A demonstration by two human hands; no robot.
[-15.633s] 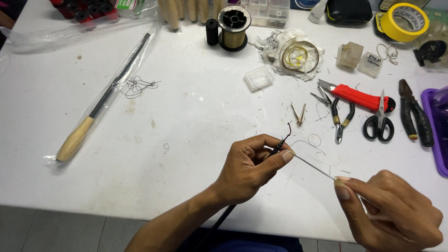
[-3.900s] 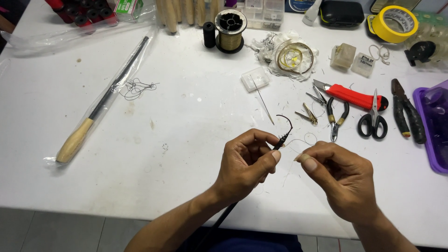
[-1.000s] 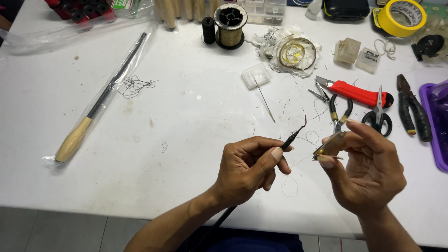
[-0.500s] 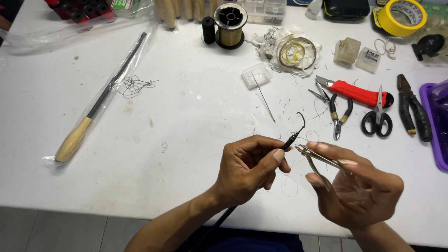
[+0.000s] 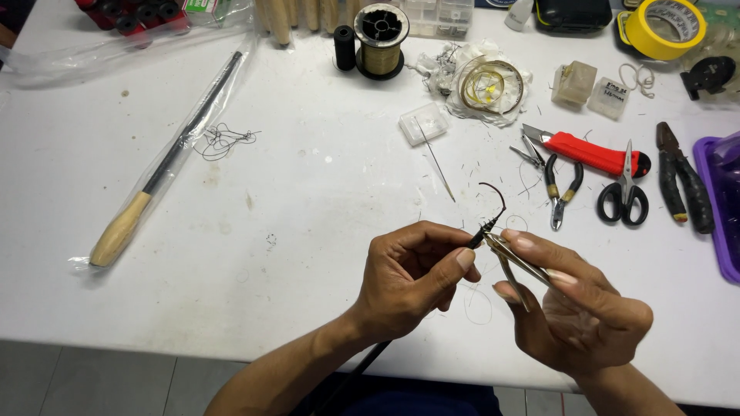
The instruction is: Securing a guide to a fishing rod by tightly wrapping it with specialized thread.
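The thin rod pinched in the left hand looks matt black, ending in a dark, slightly glossy wire hook, while the small snips in the right hand are dull brass-coloured metal. The counter is smooth matt white, scuffed and speckled. On it lie a pale wooden-handled tool in a clear glossy plastic sleeve, a red plastic-handled cutter, black scissors with shiny metal blades, and a spool of glossy golden thread.

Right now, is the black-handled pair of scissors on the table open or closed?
Closed. The scissors lie flat on the white table with the blades together in one narrow point and the two black loops side by side, beside the red-handled cutter.
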